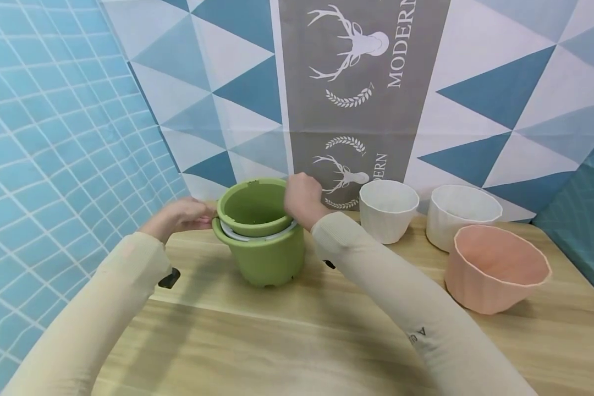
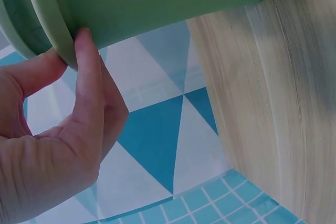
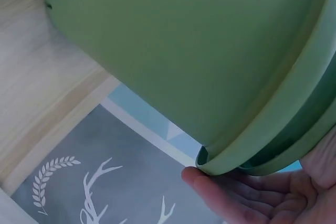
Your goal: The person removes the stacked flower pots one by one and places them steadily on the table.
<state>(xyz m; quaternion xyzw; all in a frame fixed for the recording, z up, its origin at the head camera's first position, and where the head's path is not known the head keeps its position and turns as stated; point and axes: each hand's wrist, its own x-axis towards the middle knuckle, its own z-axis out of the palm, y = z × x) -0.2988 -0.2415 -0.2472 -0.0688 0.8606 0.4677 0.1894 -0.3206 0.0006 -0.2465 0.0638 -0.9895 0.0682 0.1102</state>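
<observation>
A large green flowerpot stands upright on the table. A smaller green flowerpot is nested in it, its rim raised above the outer one. A strip of white rim shows between the two. My left hand is at the left side; in the left wrist view its thumb and fingers pinch the outer pot's rim. On the right, my right hand grips the inner pot's rim, thumb hidden. In the right wrist view its fingers extend beneath the rims, near the outer pot's lip.
To the right stand a white pot, a wider white pot and a pink pot in front of it. The wooden table meets a patterned cloth wall behind and a blue checked cloth at left.
</observation>
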